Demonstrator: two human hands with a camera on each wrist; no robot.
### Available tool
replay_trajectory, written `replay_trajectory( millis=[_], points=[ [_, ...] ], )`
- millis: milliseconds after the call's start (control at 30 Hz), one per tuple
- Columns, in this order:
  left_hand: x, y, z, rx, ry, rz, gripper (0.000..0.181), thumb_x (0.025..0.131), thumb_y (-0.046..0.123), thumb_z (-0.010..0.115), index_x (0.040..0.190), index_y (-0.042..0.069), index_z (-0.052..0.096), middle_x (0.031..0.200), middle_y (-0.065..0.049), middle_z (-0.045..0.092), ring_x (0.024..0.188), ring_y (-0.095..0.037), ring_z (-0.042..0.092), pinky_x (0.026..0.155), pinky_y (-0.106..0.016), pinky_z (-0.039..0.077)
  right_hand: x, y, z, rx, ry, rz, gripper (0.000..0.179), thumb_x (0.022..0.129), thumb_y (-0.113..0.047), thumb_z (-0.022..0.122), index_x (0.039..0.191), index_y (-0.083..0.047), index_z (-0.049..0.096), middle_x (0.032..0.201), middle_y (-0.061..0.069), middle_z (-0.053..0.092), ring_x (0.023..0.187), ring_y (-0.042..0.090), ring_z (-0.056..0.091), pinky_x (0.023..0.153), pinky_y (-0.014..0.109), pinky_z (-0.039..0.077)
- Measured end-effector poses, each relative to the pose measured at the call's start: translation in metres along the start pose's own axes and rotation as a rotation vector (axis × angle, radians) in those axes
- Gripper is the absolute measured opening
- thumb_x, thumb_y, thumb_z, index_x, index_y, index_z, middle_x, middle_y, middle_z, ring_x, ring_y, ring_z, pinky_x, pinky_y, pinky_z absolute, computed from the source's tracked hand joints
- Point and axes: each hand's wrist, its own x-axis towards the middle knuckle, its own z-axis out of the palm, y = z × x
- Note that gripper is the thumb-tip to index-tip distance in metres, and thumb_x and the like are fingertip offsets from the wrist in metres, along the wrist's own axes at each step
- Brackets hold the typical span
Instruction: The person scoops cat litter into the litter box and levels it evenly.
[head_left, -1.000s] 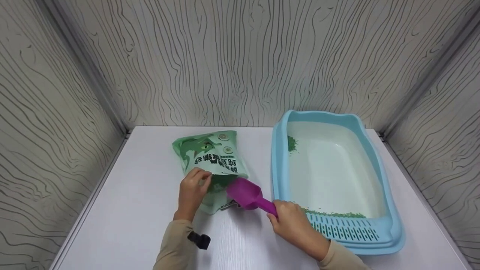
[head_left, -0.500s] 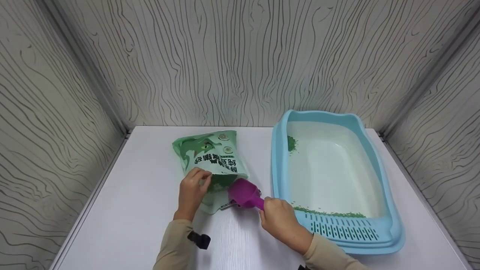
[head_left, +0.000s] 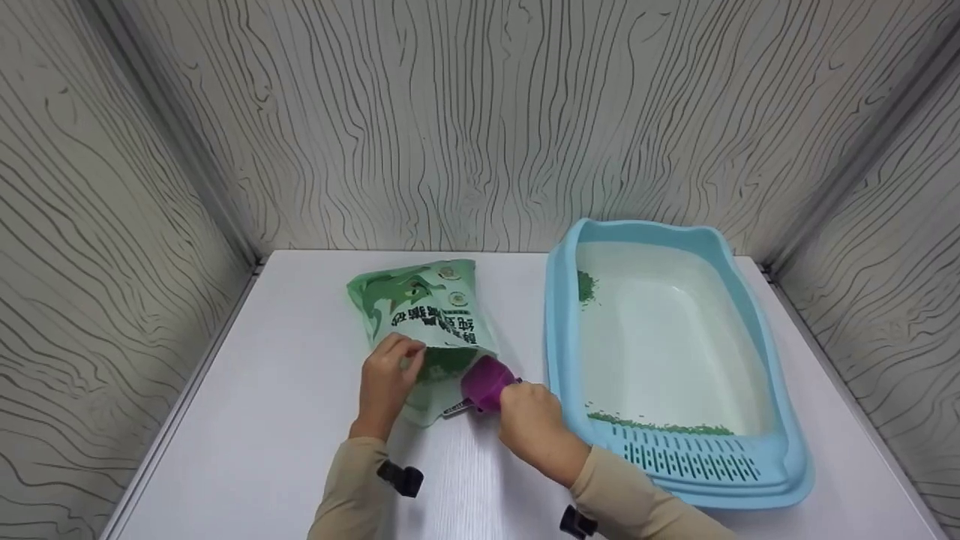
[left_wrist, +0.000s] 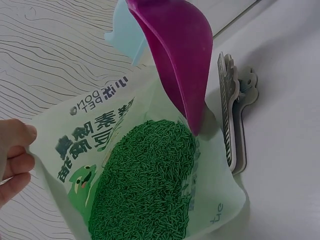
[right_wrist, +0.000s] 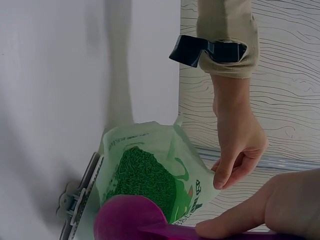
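A green-and-white bag of cat litter [head_left: 424, 296] lies on the table with its mouth toward me. My left hand [head_left: 388, 379] pinches the upper edge of that mouth between thumb and fingers, holding it up. Inside, green litter pellets [left_wrist: 145, 185] show in the left wrist view. My right hand [head_left: 538, 424] grips the handle of a purple scoop [head_left: 481, 382]. The scoop's tip is at the right side of the bag's mouth, over the lower edge and close to the pellets. A grey clip [left_wrist: 232, 115] lies beside the bag; the scoop mostly hides it in the head view.
A light-blue litter box [head_left: 561, 337] with a white inside stands right of the bag, near my right forearm. Green pellets [head_left: 586, 286] lie in its far left corner, and more along its slotted front edge. Patterned walls [head_left: 420, 127] enclose the table [head_left: 262, 390].
My right hand has moved left with the scoop, bringing it nearer the bag's mouth and turning it. My left hand stays on the bag's edge.
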Motion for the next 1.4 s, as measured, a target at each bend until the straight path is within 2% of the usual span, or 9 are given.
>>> replay_trajectory(
  millis=[233, 533, 900, 1133, 1400],
  points=[
    [0.0, -0.001, 0.001, 0.002, 0.001, -0.001, 0.014, 0.071, -0.003, 0.079, 0.077, 0.006, 0.07, 0.076, -0.004, 0.062, 0.069, -0.013, 0.063, 0.063, -0.023, 0.054, 0.009, -0.004, 0.003, 0.0, -0.064, 0.026, 0.014, 0.063, -0.005, 0.077, 0.067, 0.0, 0.064, 0.066, 0.015, 0.066, 0.061, 0.027, 0.063, 0.053, 0.04, 0.051],
    [0.003, 0.002, 0.0, 0.038, 0.003, -0.006, 0.013, 0.072, 0.0, 0.079, 0.078, 0.007, 0.07, 0.076, -0.002, 0.062, 0.069, -0.011, 0.064, 0.063, -0.023, 0.054, 0.014, -0.013, 0.013, 0.011, -0.051, 0.074, 0.015, 0.063, -0.007, 0.078, 0.067, 0.0, 0.065, 0.065, 0.013, 0.064, 0.061, 0.027, 0.063, 0.052, 0.04, 0.052],
    [0.005, 0.002, 0.0, 0.006, 0.011, 0.007, 0.013, 0.071, -0.003, 0.078, 0.077, 0.005, 0.07, 0.076, -0.004, 0.062, 0.069, -0.013, 0.063, 0.063, -0.023, 0.054, 0.024, -0.017, 0.028, 0.096, -0.043, 0.128, 0.007, 0.068, -0.004, 0.071, 0.07, 0.001, 0.066, 0.068, 0.016, 0.066, 0.062, 0.029, 0.064, 0.053, 0.042, 0.052],
    [0.004, 0.001, 0.001, -0.016, 0.004, -0.011, 0.012, 0.072, -0.003, 0.078, 0.077, 0.004, 0.07, 0.076, -0.005, 0.063, 0.069, -0.014, 0.063, 0.063, -0.024, 0.055, 0.029, -0.019, 0.036, 0.148, -0.067, 0.158, 0.007, 0.068, -0.001, 0.072, 0.071, 0.002, 0.065, 0.071, 0.016, 0.067, 0.065, 0.029, 0.064, 0.057, 0.042, 0.052],
    [0.006, 0.001, 0.002, -0.017, 0.015, -0.01, 0.012, 0.072, -0.003, 0.078, 0.077, 0.005, 0.07, 0.076, -0.004, 0.062, 0.069, -0.013, 0.063, 0.064, -0.024, 0.054, 0.037, -0.021, 0.047, 0.171, 0.007, 0.128, 0.005, 0.069, 0.0, 0.069, 0.066, 0.002, 0.065, 0.068, 0.017, 0.068, 0.063, 0.031, 0.066, 0.054, 0.043, 0.051]
  ],
)
